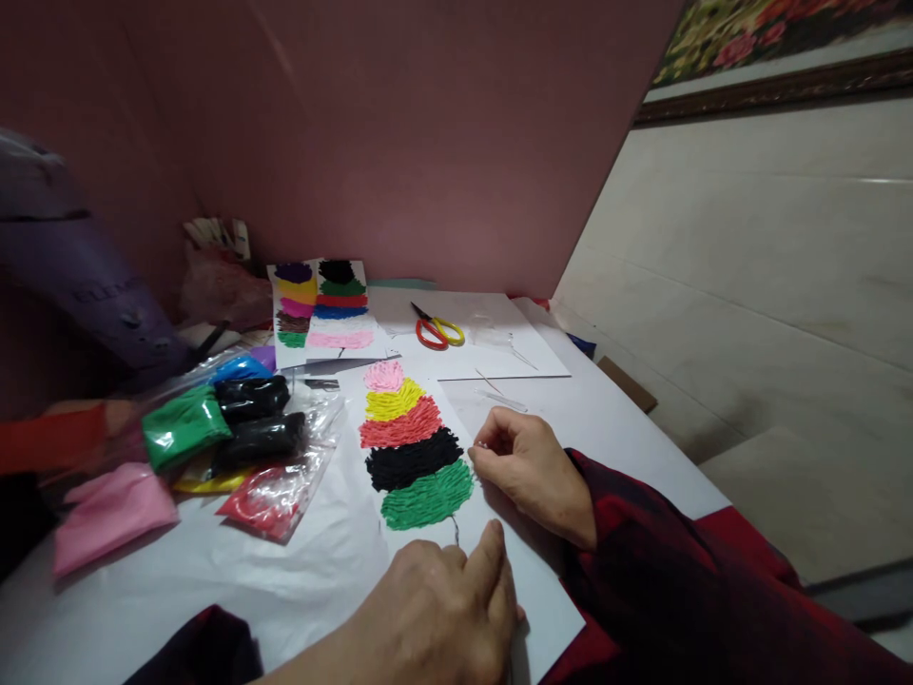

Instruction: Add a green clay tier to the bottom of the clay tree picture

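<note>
A white paper sheet (546,609) lies in front of me with a tiered shape of textured, clay-like bands: pink (385,375), yellow (394,400), red (400,423), black (414,459) and green (428,497). Below the green band runs a thin dark twisted strand (456,530). My right hand (534,471) is just right of the black band, thumb and forefinger closed in a pinch; whatever is between them is too small to name. Near the sheet's lower part, my left hand (456,609) has its fingers curled together, their tips hidden underneath.
Plastic-wrapped lumps in green (184,425), black (261,438), pink (114,514) and red (263,502) lie at left. Behind are two finished-looking banded cards (345,333), scissors (432,333) with red and yellow handles, and a thin stick (489,382). A purple bottle-like object (92,295) stands far left.
</note>
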Motion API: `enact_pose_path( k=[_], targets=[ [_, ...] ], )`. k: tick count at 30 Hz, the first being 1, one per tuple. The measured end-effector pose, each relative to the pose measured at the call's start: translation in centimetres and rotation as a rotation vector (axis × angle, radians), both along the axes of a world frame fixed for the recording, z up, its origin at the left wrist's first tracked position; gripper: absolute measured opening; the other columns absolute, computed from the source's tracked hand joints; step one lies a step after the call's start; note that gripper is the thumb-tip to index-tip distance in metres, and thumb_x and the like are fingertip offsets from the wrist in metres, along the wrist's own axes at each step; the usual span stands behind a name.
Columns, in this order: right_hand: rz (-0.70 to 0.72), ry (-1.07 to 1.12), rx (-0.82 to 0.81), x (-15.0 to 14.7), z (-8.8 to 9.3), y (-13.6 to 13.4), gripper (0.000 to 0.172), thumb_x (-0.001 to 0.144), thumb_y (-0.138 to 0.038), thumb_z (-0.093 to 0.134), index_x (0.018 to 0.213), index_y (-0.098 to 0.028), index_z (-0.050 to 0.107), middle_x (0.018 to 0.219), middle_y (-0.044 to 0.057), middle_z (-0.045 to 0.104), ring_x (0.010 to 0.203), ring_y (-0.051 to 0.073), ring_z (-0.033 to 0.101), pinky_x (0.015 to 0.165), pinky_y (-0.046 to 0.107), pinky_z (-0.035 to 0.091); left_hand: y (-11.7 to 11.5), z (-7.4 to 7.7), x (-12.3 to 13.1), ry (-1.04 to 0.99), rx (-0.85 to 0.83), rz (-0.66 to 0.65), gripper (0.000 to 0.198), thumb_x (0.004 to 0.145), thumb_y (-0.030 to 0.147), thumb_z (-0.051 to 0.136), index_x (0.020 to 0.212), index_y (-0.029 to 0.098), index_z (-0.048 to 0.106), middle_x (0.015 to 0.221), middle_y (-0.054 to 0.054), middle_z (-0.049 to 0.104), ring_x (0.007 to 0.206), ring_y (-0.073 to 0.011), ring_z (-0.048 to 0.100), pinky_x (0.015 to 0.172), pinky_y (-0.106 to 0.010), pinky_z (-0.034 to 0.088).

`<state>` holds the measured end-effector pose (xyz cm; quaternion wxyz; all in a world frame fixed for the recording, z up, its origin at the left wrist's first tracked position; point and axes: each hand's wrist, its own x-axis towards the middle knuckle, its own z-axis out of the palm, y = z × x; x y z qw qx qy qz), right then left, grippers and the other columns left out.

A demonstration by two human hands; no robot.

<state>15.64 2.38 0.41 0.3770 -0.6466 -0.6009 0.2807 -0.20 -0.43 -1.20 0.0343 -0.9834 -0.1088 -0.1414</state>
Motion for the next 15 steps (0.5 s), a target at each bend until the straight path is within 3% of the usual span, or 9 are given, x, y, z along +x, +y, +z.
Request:
enact_pose_path(
  k=[6,15],
  targets=[
    [0.017,0.076,-0.058,-0.08,0.2,0.01,0.011,0.071,-0.016,0.057,0.062,-0.018,0.051,0.053,-0.004,0.052,0.048,0.009,0.046,0.045,0.021,0.034,0.13,-0.2,0.03,-0.038,-0.006,-0.001,0.019,0.091,0.014,0.043,0.089,0.011,0.061,0.088,-0.013,0.068,0.046,-0.0178,0.057,0.036,-0.03,0.044],
    [0.043,-0.065,0.015,0.09,-0.26,0.1,0.01,0.07,-0.012,0.056,0.062,-0.018,0.053,0.057,-0.002,0.055,0.055,0.011,0.049,0.052,0.023,0.037,-0.08,0.63,-0.16,0.02,-0.042,-0.001,0.016,0.091,0.01,0.043,0.085,0.012,0.058,0.079,-0.008,0.062,0.053,-0.0133,0.054,0.043,-0.023,0.041]
  ],
)
